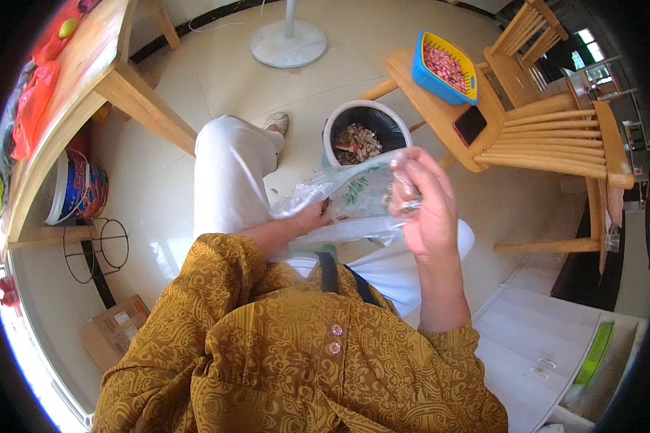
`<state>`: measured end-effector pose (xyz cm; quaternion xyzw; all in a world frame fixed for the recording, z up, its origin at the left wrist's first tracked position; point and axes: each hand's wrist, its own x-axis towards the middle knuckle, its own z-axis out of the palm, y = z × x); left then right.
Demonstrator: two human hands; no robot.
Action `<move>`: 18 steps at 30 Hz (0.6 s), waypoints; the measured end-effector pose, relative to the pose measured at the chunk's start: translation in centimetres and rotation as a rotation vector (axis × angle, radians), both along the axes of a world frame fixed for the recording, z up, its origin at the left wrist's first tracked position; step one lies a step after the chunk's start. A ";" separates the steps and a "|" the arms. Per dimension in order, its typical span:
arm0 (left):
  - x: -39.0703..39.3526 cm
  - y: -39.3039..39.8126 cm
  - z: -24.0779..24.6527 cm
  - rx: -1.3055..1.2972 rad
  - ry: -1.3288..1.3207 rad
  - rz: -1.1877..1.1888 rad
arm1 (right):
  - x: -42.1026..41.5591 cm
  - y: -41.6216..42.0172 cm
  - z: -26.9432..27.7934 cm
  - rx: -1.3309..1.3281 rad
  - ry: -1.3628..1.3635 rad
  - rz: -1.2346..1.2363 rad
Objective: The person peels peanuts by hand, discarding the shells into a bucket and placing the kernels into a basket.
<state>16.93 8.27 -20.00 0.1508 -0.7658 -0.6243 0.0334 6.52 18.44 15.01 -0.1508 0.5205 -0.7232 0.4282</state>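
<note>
A clear plastic bag [360,189] with green printing spreads between my two hands above my lap. Bent fingers of my right hand [427,203] grip its right side, where the film is bunched up. My left hand [310,217] is at the bag's left part, with film over and around it. Its fingertips are partly hidden, and a small dark thing shows beside them. Just beyond the bag, a round white bin [329,127] with a black liner stands on the floor. Brown shells [365,139], apparently from peanuts, lie inside it with a red-and-white scrap.
On a wooden chair [490,149] at the right sit a blue-and-yellow basket [420,81] of pink peanut kernels [444,67] and a phone [470,125]. A wooden table [105,81] bears a red plastic bag [37,105] at left. A white cabinet [539,335] is at lower right.
</note>
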 end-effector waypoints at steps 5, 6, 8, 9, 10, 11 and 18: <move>-0.8 -0.9 5.5 -0.125 -0.298 -0.009 | -0.7 1.0 -0.3 -0.014 -0.026 -0.001; -0.8 -1.0 5.5 -0.150 -0.262 0.020 | -0.8 0.8 -0.5 0.033 0.005 0.016; -1.1 -1.2 4.0 -0.251 -0.102 0.107 | -0.9 -0.1 -1.2 0.128 0.066 0.045; -0.9 -1.4 3.0 -0.330 0.014 0.167 | -0.8 -0.6 -2.2 0.142 0.077 0.081; -1.2 -1.7 3.0 -0.130 -0.006 0.154 | -0.8 -0.9 -3.5 0.160 0.091 0.109; -1.2 -1.6 3.1 -0.095 -0.043 0.174 | -0.8 -1.0 -4.6 0.177 0.106 0.139; -1.0 -3.9 5.5 0.923 -0.524 0.204 | -0.7 -1.8 -7.5 0.228 0.036 0.151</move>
